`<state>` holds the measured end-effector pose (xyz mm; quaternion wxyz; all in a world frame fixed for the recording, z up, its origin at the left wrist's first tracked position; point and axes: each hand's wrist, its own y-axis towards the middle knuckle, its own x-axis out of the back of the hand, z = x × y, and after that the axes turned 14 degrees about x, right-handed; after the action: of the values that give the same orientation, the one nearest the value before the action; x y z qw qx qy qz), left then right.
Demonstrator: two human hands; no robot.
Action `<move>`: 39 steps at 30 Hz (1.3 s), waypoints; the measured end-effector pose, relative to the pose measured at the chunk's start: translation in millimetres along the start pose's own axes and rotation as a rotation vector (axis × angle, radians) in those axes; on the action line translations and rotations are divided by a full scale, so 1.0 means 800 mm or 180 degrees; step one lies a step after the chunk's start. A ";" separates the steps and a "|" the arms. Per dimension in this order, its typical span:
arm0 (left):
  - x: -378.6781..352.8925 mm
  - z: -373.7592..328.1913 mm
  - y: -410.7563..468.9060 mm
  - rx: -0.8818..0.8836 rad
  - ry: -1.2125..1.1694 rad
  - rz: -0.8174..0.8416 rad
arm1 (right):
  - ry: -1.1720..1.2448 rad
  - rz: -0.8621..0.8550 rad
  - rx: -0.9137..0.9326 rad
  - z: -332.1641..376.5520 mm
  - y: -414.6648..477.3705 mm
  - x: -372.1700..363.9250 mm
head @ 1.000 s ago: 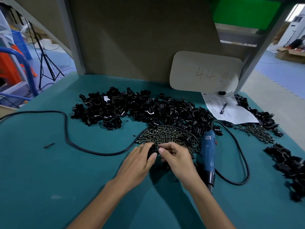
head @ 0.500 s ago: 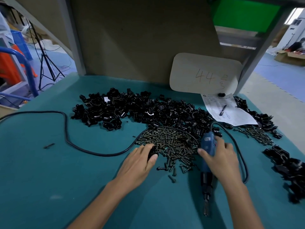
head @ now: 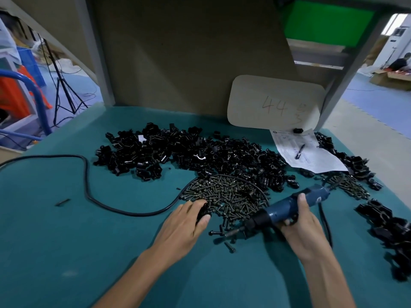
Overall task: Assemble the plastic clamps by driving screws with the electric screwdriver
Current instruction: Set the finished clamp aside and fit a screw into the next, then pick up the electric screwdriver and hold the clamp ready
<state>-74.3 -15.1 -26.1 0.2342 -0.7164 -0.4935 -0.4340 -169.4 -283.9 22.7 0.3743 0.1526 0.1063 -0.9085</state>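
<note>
Left hand (head: 184,221), right hand (head: 304,227): bare, forearms (head: 142,267) bare to frame edge, nails short

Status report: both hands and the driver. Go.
Left hand grips a black clamp. Right hand holds the electric screwdriver, bit pointing left, short of the clamp. Loose screws lie scattered between bit and clamp.

Left hand (head: 184,225), right hand (head: 300,225), curled.
</note>
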 end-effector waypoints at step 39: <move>0.000 0.001 0.002 -0.0091 0.0270 -0.0039 | 0.0798 -0.0118 -0.0132 -0.032 0.014 -0.028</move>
<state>-72.5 -14.8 -26.5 0.2419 -0.6976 -0.4812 -0.4725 -141.7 -269.4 6.1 0.3443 0.2552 0.1738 -0.8866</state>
